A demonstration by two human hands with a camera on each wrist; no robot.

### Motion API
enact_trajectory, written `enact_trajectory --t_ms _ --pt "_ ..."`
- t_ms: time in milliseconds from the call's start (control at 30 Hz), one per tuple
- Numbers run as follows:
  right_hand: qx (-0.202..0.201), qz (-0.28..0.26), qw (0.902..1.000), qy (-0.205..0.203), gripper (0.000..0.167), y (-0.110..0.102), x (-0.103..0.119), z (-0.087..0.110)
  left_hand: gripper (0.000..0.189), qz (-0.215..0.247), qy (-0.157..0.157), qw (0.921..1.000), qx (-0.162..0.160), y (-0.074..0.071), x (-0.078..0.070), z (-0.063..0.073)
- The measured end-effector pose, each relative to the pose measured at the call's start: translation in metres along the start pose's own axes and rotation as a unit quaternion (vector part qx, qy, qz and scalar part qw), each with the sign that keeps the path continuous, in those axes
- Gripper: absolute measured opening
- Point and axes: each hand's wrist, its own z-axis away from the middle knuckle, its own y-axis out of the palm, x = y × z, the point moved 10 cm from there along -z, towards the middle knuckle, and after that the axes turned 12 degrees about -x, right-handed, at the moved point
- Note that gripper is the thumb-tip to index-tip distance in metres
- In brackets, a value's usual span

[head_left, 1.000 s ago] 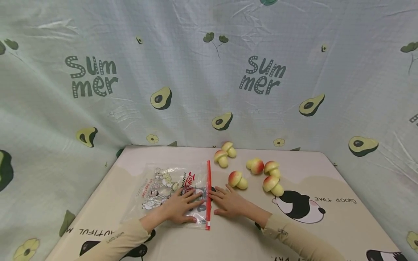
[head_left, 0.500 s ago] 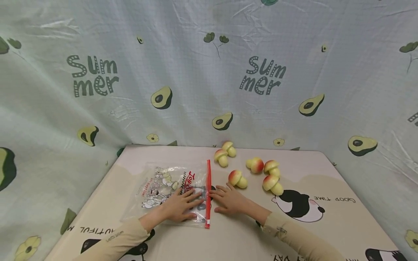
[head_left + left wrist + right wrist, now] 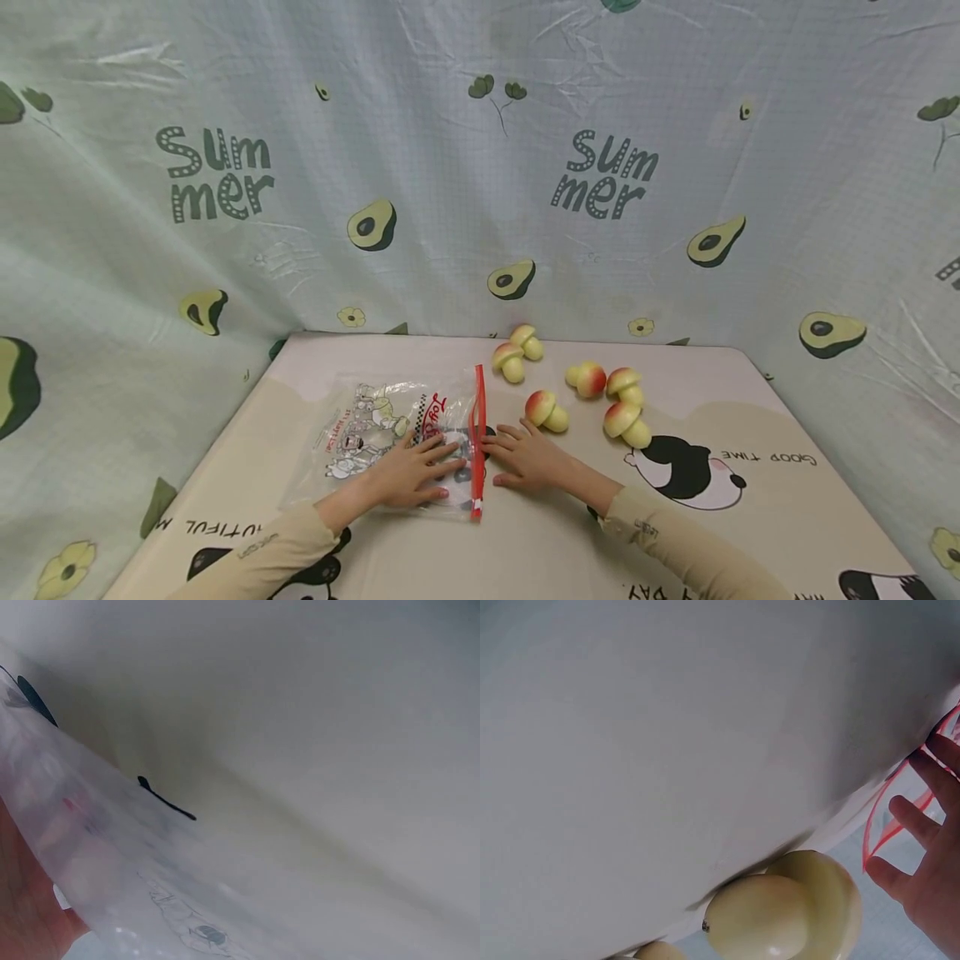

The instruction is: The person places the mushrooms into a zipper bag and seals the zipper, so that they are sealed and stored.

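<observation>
A clear printed zip bag [image 3: 352,421] with a red zip edge [image 3: 478,400] lies flat on the table. My left hand [image 3: 414,473] rests on it with the fingers spread towards the zip. My right hand [image 3: 528,457] is on the other side, its straight fingertips at the red edge; in the right wrist view the fingers [image 3: 922,825] lie by two red strips that stand apart. In the left wrist view the bag [image 3: 97,847] covers part of the left hand [image 3: 26,900]. Nearest the right hand is a yellow toy mushroom [image 3: 546,412] with a reddish cap.
Two toy mushrooms [image 3: 508,363] lie near the back edge, and a group of others [image 3: 624,387] lies to the right. The table [image 3: 675,542] has a printed cover. A curtain [image 3: 450,167] with avocado prints hangs behind and at both sides.
The red zip edge has parted into two strips in the middle. My left hand has slid slightly to the left; my right hand has barely moved.
</observation>
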Motion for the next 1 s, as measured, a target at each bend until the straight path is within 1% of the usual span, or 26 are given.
enact_trajectory --t_ms 233,500,600,700,733,833,933,1000 --pt "0.009 0.002 1.0000 0.001 0.058 0.005 -0.002 0.000 0.048 0.010 -0.004 0.9999 0.004 -0.001 0.001 0.001" --pt "0.008 0.000 1.0000 0.005 0.056 0.006 -0.003 0.000 0.048 0.025 -0.003 0.9997 -0.001 -0.002 0.003 0.003" --pt "0.007 0.001 1.0000 0.005 0.057 0.006 -0.003 -0.001 0.047 0.033 -0.003 0.9994 -0.010 -0.005 0.005 0.004" --pt "0.005 0.002 1.0000 0.004 0.057 0.006 -0.004 -0.002 0.047 0.048 0.003 0.9983 -0.033 -0.009 0.005 0.005" --pt "0.003 0.001 1.0000 0.003 0.057 0.006 -0.004 -0.002 0.047 0.053 0.007 0.9975 -0.045 -0.013 0.005 0.006" --pt "0.000 -0.005 1.0000 0.001 0.056 0.004 -0.003 -0.001 0.048 0.057 0.010 0.9966 -0.058 -0.017 0.004 0.006" --pt "-0.004 -0.009 0.9999 -0.001 0.056 0.003 -0.002 -0.001 0.046 0.048 0.006 0.9972 -0.057 -0.019 0.005 0.005" --pt "-0.007 -0.008 0.9999 -0.002 0.056 0.002 -0.002 -0.001 0.045 0.037 0.000 0.9982 -0.047 -0.017 0.007 0.004"
